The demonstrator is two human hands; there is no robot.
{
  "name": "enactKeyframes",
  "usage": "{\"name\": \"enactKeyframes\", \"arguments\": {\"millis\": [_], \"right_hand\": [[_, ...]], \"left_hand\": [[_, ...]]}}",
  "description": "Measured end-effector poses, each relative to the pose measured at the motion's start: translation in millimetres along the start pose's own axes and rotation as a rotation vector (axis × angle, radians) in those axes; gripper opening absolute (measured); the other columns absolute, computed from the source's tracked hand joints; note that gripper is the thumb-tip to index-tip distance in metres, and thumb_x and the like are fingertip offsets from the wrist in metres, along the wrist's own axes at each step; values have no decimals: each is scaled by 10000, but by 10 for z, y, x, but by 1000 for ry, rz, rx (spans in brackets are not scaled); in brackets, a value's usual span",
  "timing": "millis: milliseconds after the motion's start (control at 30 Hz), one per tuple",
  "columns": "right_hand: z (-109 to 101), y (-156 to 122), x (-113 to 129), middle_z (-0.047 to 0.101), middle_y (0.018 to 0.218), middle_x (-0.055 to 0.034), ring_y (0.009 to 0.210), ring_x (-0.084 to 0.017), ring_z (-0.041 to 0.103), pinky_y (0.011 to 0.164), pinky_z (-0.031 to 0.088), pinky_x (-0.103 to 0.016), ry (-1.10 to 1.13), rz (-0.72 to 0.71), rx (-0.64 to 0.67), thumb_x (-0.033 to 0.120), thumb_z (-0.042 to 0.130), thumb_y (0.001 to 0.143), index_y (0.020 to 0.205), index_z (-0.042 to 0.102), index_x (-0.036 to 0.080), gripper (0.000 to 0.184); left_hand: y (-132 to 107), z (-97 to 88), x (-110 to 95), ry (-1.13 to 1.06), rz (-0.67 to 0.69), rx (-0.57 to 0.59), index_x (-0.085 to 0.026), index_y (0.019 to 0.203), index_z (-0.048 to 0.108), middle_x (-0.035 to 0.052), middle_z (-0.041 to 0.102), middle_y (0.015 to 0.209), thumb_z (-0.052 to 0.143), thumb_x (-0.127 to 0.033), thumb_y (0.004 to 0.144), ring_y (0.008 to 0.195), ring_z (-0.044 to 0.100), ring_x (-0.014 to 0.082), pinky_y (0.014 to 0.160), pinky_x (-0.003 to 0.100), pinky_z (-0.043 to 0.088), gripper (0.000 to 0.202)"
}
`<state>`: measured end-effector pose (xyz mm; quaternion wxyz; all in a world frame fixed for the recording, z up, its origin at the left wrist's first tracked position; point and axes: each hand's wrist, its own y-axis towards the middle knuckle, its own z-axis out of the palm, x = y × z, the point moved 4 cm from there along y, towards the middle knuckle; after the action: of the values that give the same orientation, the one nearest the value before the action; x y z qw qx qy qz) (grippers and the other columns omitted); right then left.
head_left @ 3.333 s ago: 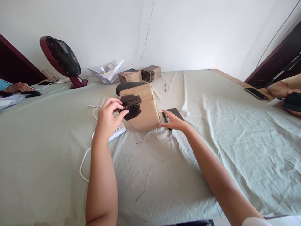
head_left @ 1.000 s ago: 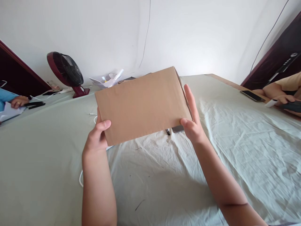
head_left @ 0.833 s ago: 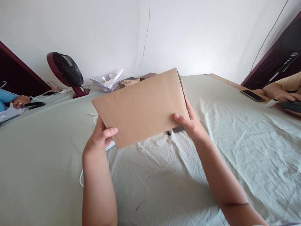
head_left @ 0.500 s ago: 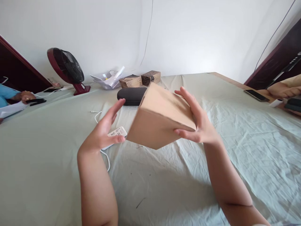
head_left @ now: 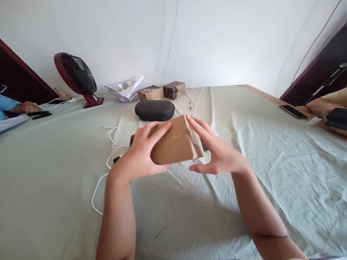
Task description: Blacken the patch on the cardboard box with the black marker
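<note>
A plain brown cardboard box (head_left: 173,142) is held tilted above the cloth in front of me. My left hand (head_left: 143,150) grips its left side, fingers over the top and thumb under the lower edge. Around the right end, where a strip of clear tape shows, is my right hand (head_left: 217,150). Its fingertips touch the top edge, while the thumb stands apart below the box. Something dark, partly hidden, shows behind the box on both sides. Just beyond lies a black zip case (head_left: 154,110).
A green cloth (head_left: 271,173) covers the table. Two printed boxes (head_left: 174,90), a plastic bag (head_left: 127,92) and a fan (head_left: 78,77) stand along the wall. A white cable (head_left: 94,191) runs at left. Right, a phone (head_left: 293,111) lies near another person's arm; a person's hand (head_left: 29,107) is far left.
The box has turned and come lower, showing its taped end at right. My left hand has closed on it, and my right thumb has come off. The black case is now fully visible.
</note>
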<state>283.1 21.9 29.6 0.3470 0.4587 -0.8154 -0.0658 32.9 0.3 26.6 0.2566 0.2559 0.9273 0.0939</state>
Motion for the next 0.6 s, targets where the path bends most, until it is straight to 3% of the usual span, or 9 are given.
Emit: {"name": "enactKeyframes", "arguments": {"millis": [133,267,400,500,600], "right_hand": [[26,0,-8,256,1740,-114,1596,-443,345,1274,421,-702,28,27,-39,440,905,818,1778,31,474,1298],[-96,-31,-30,391,1577,-133,1491,-425,464,1235,492,-658,38,-2,-109,537,930,788,1743,284,426,1158],[-289,-84,-88,458,1476,-133,1434,-428,501,1173,542,-636,15,20,-297,619,920,767,1600,512,379,958],[-384,-133,-110,485,1439,-143,1419,-452,507,1134,558,-648,1,49,-440,692,885,759,1532,553,346,909],[-399,-153,-96,497,1452,-139,1423,-469,505,1162,526,-680,-11,91,-490,806,826,745,1510,536,352,936]], "left_hand": [[39,93,-89,-31,30,38,-560,1718,210,41,320,1728,906,-428,786,1596,316,435,1251,686,452,1170],[19,54,-52,-99,-9,80,-534,1725,226,21,252,1801,876,-528,847,1660,244,411,1308,670,395,1092],[-64,-115,119,-88,-160,-37,-497,1737,234,33,205,1838,873,-555,860,1700,192,422,1342,711,302,1086],[-132,-205,274,-182,-269,-153,-498,1756,155,39,203,1853,871,-559,876,1704,227,430,1348,718,274,1136],[-154,-216,367,-366,-307,-224,-513,1758,125,36,266,1840,906,-519,854,1684,297,429,1322,687,359,1194]]}}
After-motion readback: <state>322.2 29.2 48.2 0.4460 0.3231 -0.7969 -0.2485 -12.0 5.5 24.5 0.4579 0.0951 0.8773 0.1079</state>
